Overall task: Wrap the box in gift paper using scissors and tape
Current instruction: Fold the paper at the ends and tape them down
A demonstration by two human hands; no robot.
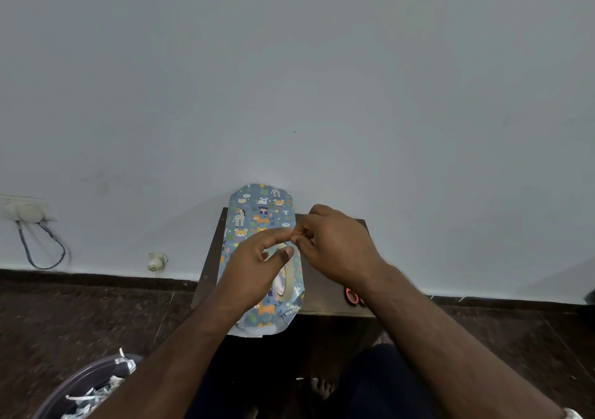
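At frame centre, the box (pixel 260 222) in animal-print gift paper lies on the dark surface (pixel 325 293). Left hand (pixel 257 261) grips the tape roll (pixel 286 280); right hand (pixel 335 241) pinches the tape end. Scissors (pixel 352 297) rest lower right.

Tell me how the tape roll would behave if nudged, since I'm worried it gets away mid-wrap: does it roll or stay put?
The tape roll appears to lie on the wrapped box, partly behind the left hand. Lying flat, it would probably slide rather than roll. The printed paper looks smooth, so it might slip easily. A hollow ring, it's likely light.
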